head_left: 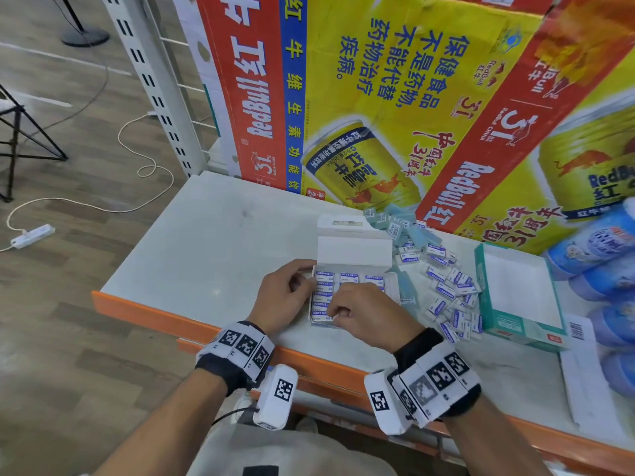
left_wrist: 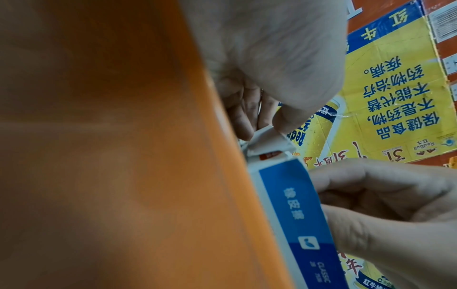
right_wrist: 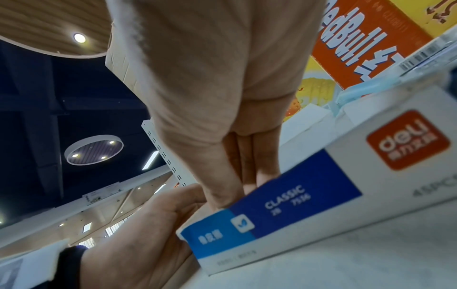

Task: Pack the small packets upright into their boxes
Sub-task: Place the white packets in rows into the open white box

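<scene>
An open white eraser box (head_left: 354, 250) lies on the shelf, its lid folded back and rows of blue-and-white packets (head_left: 324, 280) standing inside. My left hand (head_left: 302, 281) is at the box's left end and pinches a white side flap (left_wrist: 267, 136) between thumb and fingers. Over the front of the box, my right hand (head_left: 338, 314) reaches down with thumb and fingers held together. In the right wrist view its fingertips (right_wrist: 249, 187) dip behind the blue front wall (right_wrist: 296, 195), so what they touch or hold is hidden.
A loose heap of packets (head_left: 450, 293) lies right of the box. Past the heap is an open teal box (head_left: 515, 329), with blue wrapped packs (head_left: 604, 242) at the far right. Red Bull cartons (head_left: 378, 97) wall off the back. The orange shelf edge (head_left: 171, 317) runs along the front.
</scene>
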Demonstrator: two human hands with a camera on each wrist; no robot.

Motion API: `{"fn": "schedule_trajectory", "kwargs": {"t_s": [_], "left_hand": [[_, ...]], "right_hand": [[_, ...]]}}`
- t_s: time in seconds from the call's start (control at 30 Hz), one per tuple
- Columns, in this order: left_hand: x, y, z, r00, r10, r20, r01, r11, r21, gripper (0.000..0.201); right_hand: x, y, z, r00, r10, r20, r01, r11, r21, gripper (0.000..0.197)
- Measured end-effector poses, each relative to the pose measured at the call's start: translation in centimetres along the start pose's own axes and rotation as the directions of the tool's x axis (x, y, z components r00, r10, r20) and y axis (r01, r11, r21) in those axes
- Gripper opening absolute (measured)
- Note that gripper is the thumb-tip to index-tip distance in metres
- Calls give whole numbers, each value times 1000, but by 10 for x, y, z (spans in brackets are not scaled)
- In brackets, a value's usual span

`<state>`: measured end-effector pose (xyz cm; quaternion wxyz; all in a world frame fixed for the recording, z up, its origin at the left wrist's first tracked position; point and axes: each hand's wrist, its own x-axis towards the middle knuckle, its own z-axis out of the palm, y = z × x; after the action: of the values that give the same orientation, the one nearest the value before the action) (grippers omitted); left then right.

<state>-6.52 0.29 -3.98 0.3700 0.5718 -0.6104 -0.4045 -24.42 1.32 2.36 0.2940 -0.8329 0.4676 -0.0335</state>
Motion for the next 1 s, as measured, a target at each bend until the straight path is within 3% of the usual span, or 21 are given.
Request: {"fn": "schedule_trajectory", "kwargs": {"t_s": [0.27,0.4,0.67,0.83,1.0], "left_hand": [[0,0,0,1000,-4,-9,5,1000,12,24],[0,1,2,1000,-12,-20,12,1000,1,24],[0,2,2,1000,3,-26,-3,1000,-5,26],[1,1,1,1000,1,-30,0,1000,9,26],[1,0,1,999,12,-31,-11,1000,19,24]], "right_hand": [[2,-3,-3,998,-13,55,16,999,-49,15],[1,1,-5,994,-56,98,54,998,22,21],[15,-5,5,992,-113,56,112,994,10,8],[18,0,10,989,-145,24,144,989,12,12],[4,15,1,996,-67,-53,70,995,72,18]]}}
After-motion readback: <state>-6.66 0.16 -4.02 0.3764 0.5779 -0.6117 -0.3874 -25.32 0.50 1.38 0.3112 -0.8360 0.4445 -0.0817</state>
